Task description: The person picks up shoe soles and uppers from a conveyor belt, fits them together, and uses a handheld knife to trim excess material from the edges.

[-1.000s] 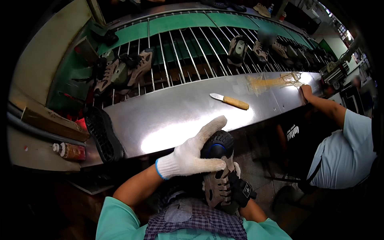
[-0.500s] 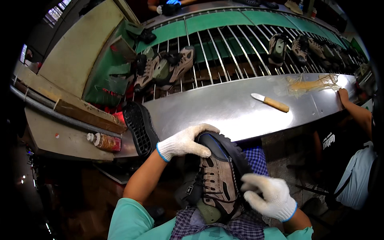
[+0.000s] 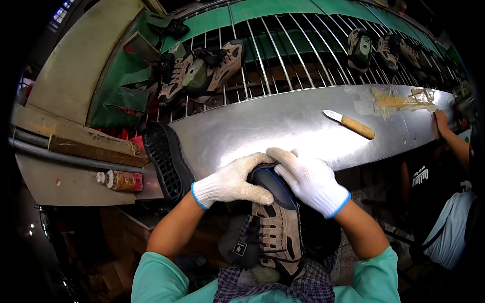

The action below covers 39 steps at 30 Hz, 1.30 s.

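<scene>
Steel bench [image 3: 283, 126] with knife [image 3: 349, 123], sole [image 3: 166, 161].

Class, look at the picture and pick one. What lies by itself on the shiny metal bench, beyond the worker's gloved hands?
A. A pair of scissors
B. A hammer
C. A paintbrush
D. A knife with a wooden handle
D. A knife with a wooden handle lies flat on the metal bench, apart from the left hand and right hand, which both grip the shoe.
</scene>
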Each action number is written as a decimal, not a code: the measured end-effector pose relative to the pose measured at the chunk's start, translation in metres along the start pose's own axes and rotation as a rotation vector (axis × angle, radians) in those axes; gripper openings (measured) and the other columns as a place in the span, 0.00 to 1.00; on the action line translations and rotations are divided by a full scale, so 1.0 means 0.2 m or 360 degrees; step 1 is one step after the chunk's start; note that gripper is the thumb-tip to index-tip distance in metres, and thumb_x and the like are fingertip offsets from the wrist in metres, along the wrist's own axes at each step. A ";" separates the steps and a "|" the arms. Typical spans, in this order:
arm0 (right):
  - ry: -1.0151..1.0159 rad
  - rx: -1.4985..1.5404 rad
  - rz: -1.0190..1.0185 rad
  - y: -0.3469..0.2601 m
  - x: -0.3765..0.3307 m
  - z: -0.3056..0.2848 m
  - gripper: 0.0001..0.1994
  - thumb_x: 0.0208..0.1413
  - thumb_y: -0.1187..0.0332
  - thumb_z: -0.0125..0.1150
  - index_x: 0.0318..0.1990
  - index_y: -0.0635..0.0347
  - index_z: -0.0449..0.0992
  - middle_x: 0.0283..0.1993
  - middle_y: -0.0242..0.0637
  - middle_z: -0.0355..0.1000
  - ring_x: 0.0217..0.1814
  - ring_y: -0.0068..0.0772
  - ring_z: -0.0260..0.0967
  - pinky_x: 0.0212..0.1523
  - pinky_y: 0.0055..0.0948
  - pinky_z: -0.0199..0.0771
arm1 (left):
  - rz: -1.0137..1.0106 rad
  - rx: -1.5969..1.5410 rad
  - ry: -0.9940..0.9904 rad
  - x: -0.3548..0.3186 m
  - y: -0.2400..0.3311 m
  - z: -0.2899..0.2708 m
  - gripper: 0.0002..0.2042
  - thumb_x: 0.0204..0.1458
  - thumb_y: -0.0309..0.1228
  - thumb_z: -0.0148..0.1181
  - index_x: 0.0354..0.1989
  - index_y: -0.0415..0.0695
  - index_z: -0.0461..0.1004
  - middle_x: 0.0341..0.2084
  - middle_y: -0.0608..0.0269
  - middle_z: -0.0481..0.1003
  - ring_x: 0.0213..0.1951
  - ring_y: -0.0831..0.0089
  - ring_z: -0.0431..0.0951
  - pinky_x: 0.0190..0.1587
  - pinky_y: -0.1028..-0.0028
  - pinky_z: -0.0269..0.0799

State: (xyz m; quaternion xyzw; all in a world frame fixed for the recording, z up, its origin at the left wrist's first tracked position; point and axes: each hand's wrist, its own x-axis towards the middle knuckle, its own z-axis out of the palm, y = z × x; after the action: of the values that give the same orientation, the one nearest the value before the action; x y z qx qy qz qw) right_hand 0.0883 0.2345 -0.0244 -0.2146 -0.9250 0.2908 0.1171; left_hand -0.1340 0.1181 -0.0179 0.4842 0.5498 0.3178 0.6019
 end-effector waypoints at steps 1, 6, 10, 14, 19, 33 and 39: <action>-0.0006 0.0030 -0.0047 0.03 0.03 0.04 0.19 0.75 0.59 0.54 0.69 0.48 0.71 0.42 0.47 0.81 0.39 0.50 0.83 0.41 0.46 0.86 | 0.0004 0.0012 -0.0001 0.01 0.01 0.00 0.53 0.40 0.49 0.87 0.73 0.32 0.66 0.64 0.48 0.73 0.66 0.58 0.74 0.73 0.61 0.66; -0.0160 0.0472 0.0167 0.02 0.08 0.01 0.23 0.75 0.59 0.49 0.72 0.56 0.66 0.37 0.55 0.81 0.36 0.53 0.84 0.42 0.48 0.86 | -0.0064 0.0074 0.0002 0.02 0.07 -0.01 0.50 0.43 0.48 0.85 0.71 0.33 0.68 0.63 0.48 0.75 0.64 0.59 0.75 0.70 0.62 0.69; -0.0185 0.0403 0.0205 -0.16 -0.14 -0.24 0.32 0.69 0.59 0.58 0.75 0.66 0.60 0.39 0.58 0.80 0.38 0.58 0.83 0.45 0.49 0.86 | 0.0055 0.0404 0.0047 -0.03 0.05 -0.03 0.42 0.50 0.49 0.80 0.69 0.37 0.72 0.59 0.50 0.78 0.61 0.58 0.78 0.67 0.62 0.72; -0.0488 0.0397 0.0190 -0.12 -0.45 -0.28 0.45 0.60 0.60 0.68 0.78 0.69 0.52 0.58 0.65 0.72 0.55 0.66 0.79 0.56 0.50 0.84 | 0.0171 0.0823 0.0031 -0.01 0.17 -0.02 0.30 0.64 0.52 0.63 0.63 0.38 0.77 0.57 0.45 0.79 0.60 0.52 0.80 0.65 0.61 0.74; 0.0038 0.0231 0.0184 -0.11 -0.44 -0.07 0.36 0.57 0.69 0.66 0.73 0.68 0.63 0.51 0.57 0.74 0.39 0.54 0.82 0.41 0.42 0.87 | 0.0244 0.1177 0.0255 0.14 0.20 0.14 0.24 0.71 0.46 0.48 0.44 0.39 0.85 0.38 0.45 0.84 0.43 0.45 0.85 0.49 0.57 0.80; -0.0122 0.0284 0.0158 -0.16 -0.35 -0.16 0.30 0.55 0.66 0.62 0.64 0.72 0.66 0.43 0.57 0.77 0.37 0.57 0.82 0.38 0.51 0.83 | 0.0072 0.1269 0.0498 0.13 0.20 0.19 0.21 0.71 0.43 0.51 0.37 0.45 0.88 0.32 0.50 0.84 0.36 0.51 0.86 0.41 0.60 0.81; -0.0426 0.0122 -0.0010 -0.25 -0.44 -0.29 0.39 0.57 0.59 0.71 0.72 0.67 0.63 0.58 0.64 0.72 0.48 0.59 0.81 0.47 0.48 0.86 | 0.0448 -0.0061 0.1015 0.09 -0.08 0.24 0.20 0.73 0.40 0.50 0.44 0.32 0.78 0.35 0.48 0.84 0.38 0.62 0.86 0.44 0.62 0.83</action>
State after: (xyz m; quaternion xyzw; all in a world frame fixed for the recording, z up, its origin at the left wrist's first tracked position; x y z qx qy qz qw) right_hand 0.1683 0.1842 0.0436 -0.1664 -0.9212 0.3517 0.0016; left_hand -0.0871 0.1182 -0.0433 0.4203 0.6319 0.5433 0.3589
